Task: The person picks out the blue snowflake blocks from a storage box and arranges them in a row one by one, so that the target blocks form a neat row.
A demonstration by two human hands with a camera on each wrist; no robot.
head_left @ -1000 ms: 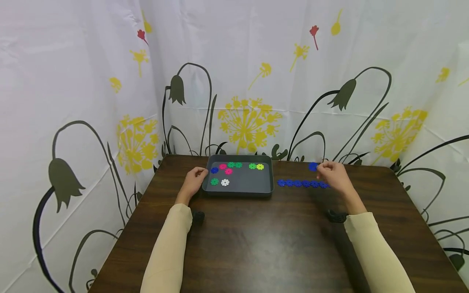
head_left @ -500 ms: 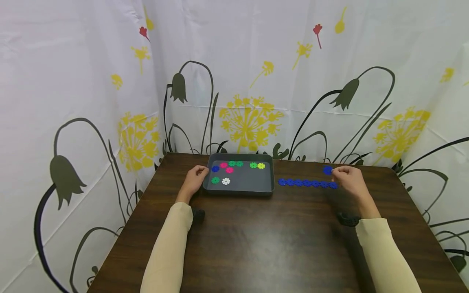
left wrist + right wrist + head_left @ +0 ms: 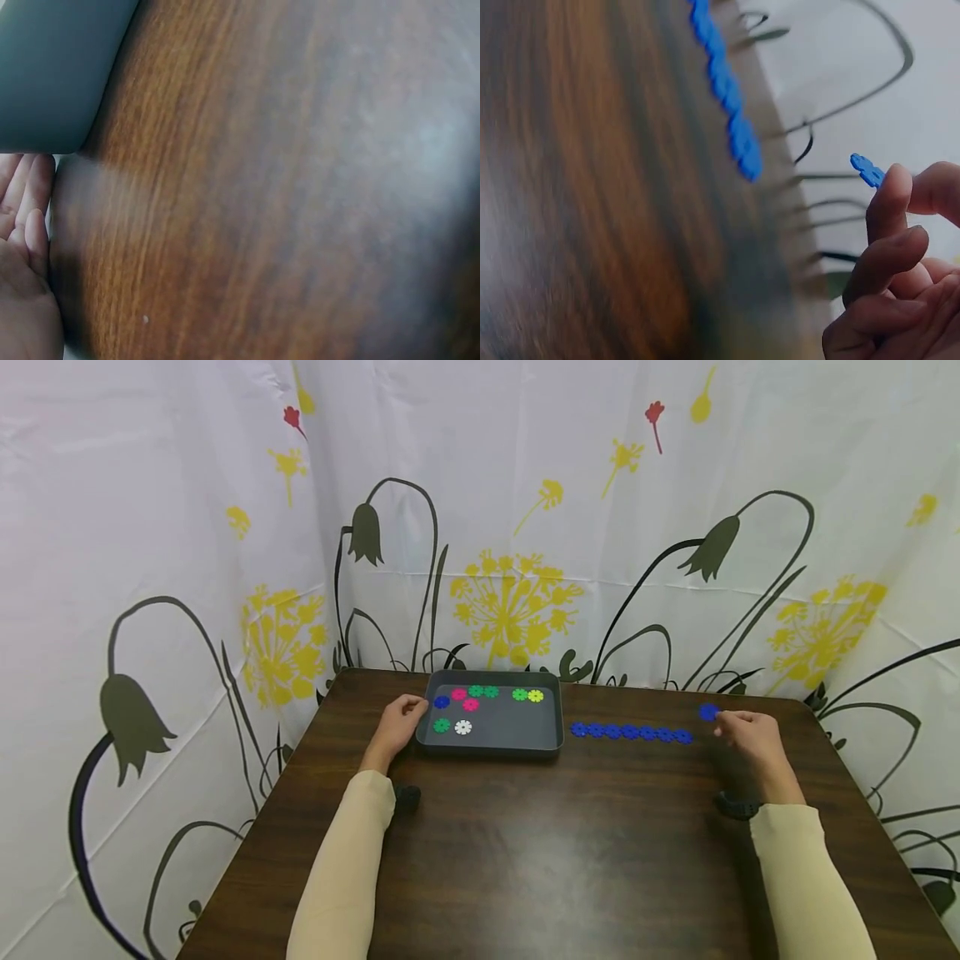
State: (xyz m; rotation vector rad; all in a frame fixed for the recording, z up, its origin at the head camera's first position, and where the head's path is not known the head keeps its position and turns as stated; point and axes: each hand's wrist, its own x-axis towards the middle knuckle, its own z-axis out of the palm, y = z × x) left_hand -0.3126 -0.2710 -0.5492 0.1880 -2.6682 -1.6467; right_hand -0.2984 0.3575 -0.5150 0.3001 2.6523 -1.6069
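Observation:
In the head view, my right hand (image 3: 752, 740) pinches a blue notched plastic disc (image 3: 708, 712) between thumb and fingertips, above the table at the right. The same blue disc (image 3: 868, 171) shows edge-on in the right wrist view, with the other fingers curled below. A row of several blue notched discs (image 3: 630, 732) lies on the table, left of this hand. My left hand (image 3: 397, 727) holds the left rim of a dark grey tray (image 3: 495, 748); in the left wrist view part of its fingers is hidden by the tray's wall.
Inside the tray lie several loose discs: pink (image 3: 470, 704), green (image 3: 442, 725), white (image 3: 462, 727), yellow (image 3: 536, 696) and one blue (image 3: 442, 702). The brown wooden table (image 3: 540, 860) ends at the back against a flower-printed curtain (image 3: 510, 485).
My right hand has moved right with the blue disc, from over the row to past its right end. The left hand stays at the tray, which has not moved.

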